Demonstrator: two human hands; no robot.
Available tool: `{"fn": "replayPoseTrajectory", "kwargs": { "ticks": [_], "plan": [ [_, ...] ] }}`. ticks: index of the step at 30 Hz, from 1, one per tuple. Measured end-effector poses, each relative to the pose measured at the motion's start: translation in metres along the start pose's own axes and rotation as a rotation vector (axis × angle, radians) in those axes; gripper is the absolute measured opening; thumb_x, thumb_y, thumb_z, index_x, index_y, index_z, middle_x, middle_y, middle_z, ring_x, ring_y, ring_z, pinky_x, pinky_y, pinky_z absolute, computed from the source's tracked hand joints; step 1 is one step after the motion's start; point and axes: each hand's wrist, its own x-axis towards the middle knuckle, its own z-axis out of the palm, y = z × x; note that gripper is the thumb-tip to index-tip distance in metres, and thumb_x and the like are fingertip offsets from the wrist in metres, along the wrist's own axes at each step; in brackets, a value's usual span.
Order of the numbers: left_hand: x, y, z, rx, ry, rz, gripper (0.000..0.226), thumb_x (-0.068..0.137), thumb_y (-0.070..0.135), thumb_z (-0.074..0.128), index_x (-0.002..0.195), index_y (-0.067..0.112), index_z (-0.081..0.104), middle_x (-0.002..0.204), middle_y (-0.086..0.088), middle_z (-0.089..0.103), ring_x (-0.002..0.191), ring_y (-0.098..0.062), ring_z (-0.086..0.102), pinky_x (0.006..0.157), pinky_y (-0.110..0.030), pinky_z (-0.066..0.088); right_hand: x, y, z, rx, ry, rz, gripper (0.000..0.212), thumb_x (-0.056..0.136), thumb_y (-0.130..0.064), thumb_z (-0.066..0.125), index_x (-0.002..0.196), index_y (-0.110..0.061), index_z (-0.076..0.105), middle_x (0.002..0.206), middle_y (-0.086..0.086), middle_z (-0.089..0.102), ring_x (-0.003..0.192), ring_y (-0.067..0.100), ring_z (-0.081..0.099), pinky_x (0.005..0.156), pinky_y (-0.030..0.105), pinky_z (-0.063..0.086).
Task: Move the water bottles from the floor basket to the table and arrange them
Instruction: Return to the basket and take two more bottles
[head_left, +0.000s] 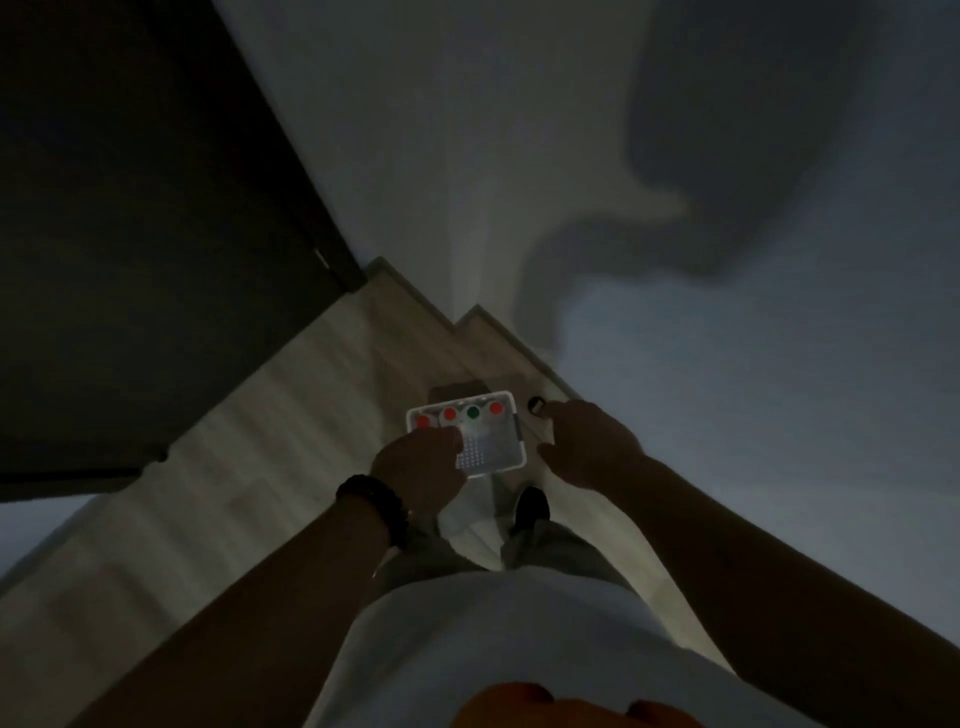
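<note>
A white perforated basket (514, 451) sits on the pale wood floor, close to a wall corner. Several water bottles stand in a row along its far side, seen from above as caps: red ones (450, 414) and one green cap (472, 412). My left hand (423, 470), with a dark band at the wrist, hovers over the basket's near left part and hides some of it. My right hand (589, 447) hangs just right of the basket, fingers curled loosely. Whether either hand touches a bottle is too dark to tell.
A dark table or cabinet (145, 234) fills the left side. A white wall (727, 364) runs along the right, carrying my shadow. A small dark round object (535, 404) lies on the floor beside the basket. My dark shoe (532, 506) is just behind it.
</note>
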Motion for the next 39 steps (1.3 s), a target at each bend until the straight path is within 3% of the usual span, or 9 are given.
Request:
{"fn": "replayPoseTrajectory", "kwargs": {
  "ticks": [6, 11, 15, 22, 25, 29, 33, 35, 39],
  "plan": [
    [0.041, -0.04, -0.011, 0.032, -0.121, 0.054, 0.04, 0.102, 0.028, 0.057, 0.137, 0.01, 0.05, 0.138, -0.013, 0.057, 0.124, -0.03, 0.058, 0.097, -0.039, 0.049, 0.03, -0.021, 0.013, 0.038, -0.007, 0.075, 0.04, 0.098, -0.026, 0.066, 0.137, -0.021, 0.058, 0.131, 0.002, 0.064, 0.116, 0.021, 0.063, 0.096, 0.033, 0.051],
    [0.09, -0.058, 0.009, -0.057, -0.125, -0.017, 0.04, 0.101, 0.028, 0.06, 0.134, 0.009, 0.053, 0.134, -0.015, 0.06, 0.121, -0.033, 0.06, 0.095, -0.04, 0.052, 0.09, -0.02, 0.047, 0.048, -0.052, 0.041, 0.032, 0.097, -0.02, 0.065, 0.128, -0.023, 0.062, 0.12, 0.0, 0.067, 0.092, 0.011, 0.061, 0.068, 0.021, 0.05],
    [0.139, -0.06, 0.053, -0.177, -0.114, -0.086, 0.037, 0.1, 0.03, 0.061, 0.13, 0.011, 0.054, 0.129, -0.013, 0.063, 0.115, -0.03, 0.063, 0.097, -0.043, 0.054, 0.144, -0.001, 0.081, -0.007, -0.166, 0.002, 0.044, 0.095, -0.011, 0.066, 0.136, -0.016, 0.055, 0.121, 0.006, 0.064, 0.098, 0.018, 0.066, 0.08, 0.034, 0.062],
    [0.251, -0.079, 0.154, -0.17, -0.056, -0.138, 0.035, 0.102, 0.032, 0.058, 0.131, 0.015, 0.052, 0.123, -0.008, 0.064, 0.112, -0.028, 0.064, 0.093, -0.04, 0.048, 0.279, 0.06, 0.155, -0.17, -0.206, -0.12, 0.06, 0.094, -0.024, 0.071, 0.145, -0.015, 0.042, 0.118, 0.01, 0.064, 0.094, 0.02, 0.064, 0.084, 0.036, 0.058],
    [0.299, -0.093, 0.189, -0.161, -0.033, -0.117, 0.036, 0.102, 0.032, 0.057, 0.133, 0.013, 0.051, 0.125, -0.01, 0.062, 0.114, -0.031, 0.063, 0.092, -0.044, 0.051, 0.332, 0.085, 0.189, -0.18, -0.207, -0.077, 0.048, 0.095, -0.029, 0.07, 0.135, -0.017, 0.048, 0.11, 0.007, 0.064, 0.093, 0.021, 0.065, 0.086, 0.042, 0.059],
    [0.363, -0.109, 0.223, -0.129, -0.006, -0.087, 0.047, 0.101, 0.03, 0.059, 0.143, 0.012, 0.045, 0.135, -0.012, 0.058, 0.119, -0.034, 0.062, 0.098, -0.051, 0.053, 0.387, 0.116, 0.238, -0.177, -0.222, -0.058, 0.057, 0.097, -0.03, 0.068, 0.144, -0.017, 0.04, 0.111, 0.006, 0.06, 0.089, 0.018, 0.059, 0.08, 0.037, 0.054],
    [0.417, -0.125, 0.254, -0.025, 0.047, -0.031, 0.052, 0.103, 0.03, 0.056, 0.149, 0.014, 0.038, 0.148, -0.012, 0.045, 0.124, -0.032, 0.057, 0.096, -0.047, 0.054, 0.433, 0.134, 0.288, -0.192, -0.186, -0.109, 0.068, 0.098, -0.034, 0.066, 0.153, -0.017, 0.029, 0.122, 0.011, 0.062, 0.097, 0.023, 0.066, 0.081, 0.037, 0.056],
    [0.44, -0.132, 0.266, 0.007, 0.069, -0.019, 0.057, 0.103, 0.03, 0.056, 0.153, 0.014, 0.033, 0.156, -0.012, 0.038, 0.129, -0.033, 0.054, 0.1, -0.048, 0.053, 0.453, 0.135, 0.308, -0.223, -0.104, -0.13, 0.06, 0.101, -0.032, 0.061, 0.152, -0.017, 0.034, 0.122, 0.011, 0.063, 0.095, 0.025, 0.066, 0.075, 0.036, 0.053],
    [0.47, -0.137, 0.28, -0.037, 0.125, 0.012, 0.054, 0.1, 0.027, 0.062, 0.148, 0.015, 0.039, 0.148, -0.012, 0.044, 0.127, -0.033, 0.055, 0.103, -0.046, 0.05, 0.483, 0.139, 0.337, -0.255, 0.02, -0.2, 0.057, 0.102, -0.034, 0.058, 0.15, -0.015, 0.036, 0.126, 0.012, 0.063, 0.101, 0.026, 0.068, 0.079, 0.04, 0.057]
  ]
}}
